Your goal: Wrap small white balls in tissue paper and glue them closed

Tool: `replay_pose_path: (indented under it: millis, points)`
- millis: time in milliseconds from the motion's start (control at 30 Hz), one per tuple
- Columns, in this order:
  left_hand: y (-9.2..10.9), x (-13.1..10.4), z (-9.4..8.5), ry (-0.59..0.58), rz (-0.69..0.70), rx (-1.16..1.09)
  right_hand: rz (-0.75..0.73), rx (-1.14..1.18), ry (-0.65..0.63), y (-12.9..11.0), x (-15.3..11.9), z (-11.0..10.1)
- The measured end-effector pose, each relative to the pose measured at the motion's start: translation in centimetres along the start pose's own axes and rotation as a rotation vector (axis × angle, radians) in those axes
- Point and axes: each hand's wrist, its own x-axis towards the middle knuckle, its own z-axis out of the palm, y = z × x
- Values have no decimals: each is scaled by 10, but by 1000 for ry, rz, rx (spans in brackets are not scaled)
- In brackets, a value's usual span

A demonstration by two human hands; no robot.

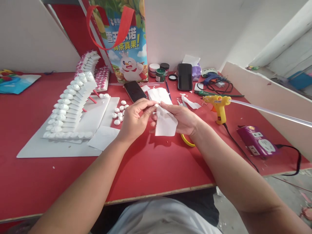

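Both hands meet over the middle of the red table (146,175). A thin white paper sheet (166,123) hangs from their fingertips. My left hand (139,117) pinches its upper left corner between thumb and forefinger. On the other side my right hand (181,117) grips the top edge, its fingers partly hidden behind the sheet. Small white rolled pieces (119,114) lie just left of my left hand. A stack of white paper (159,95) rests behind the hands. Yellow-handled scissors (187,141) are partly hidden under my right wrist.
At left, a curved white structure (73,100) lined with white rolls stands on a white board (36,148). A phone (135,91), paint jars (160,74) and a gift bag (129,48) are behind. A yellow glue gun (219,109) and purple power socket (258,141) are at right.
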Motion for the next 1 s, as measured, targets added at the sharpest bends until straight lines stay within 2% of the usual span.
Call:
replay_pose_path:
  millis: [167,433,533,700,767,833,1000]
  points:
    - [0,-1,2,17,-29,-15,-46,-42,-63,-1,-2,-5]
    - [-7,-1,5,71,-212,-197,-264,-386,52,1,-3,1]
    - [-7,-1,8,99,-247,-241,-394,-616,194,3,-1,3]
    - [-4,-3,14,137,-281,-252,-685,-1147,570,13,-2,7]
    - [-1,-4,16,143,-263,-211,-786,-1291,642,17,-2,9]
    - [0,-5,17,159,-199,-130,-843,-1376,643,20,-2,10]
    - [-5,-8,18,221,146,164,-895,-1453,576,22,0,11]
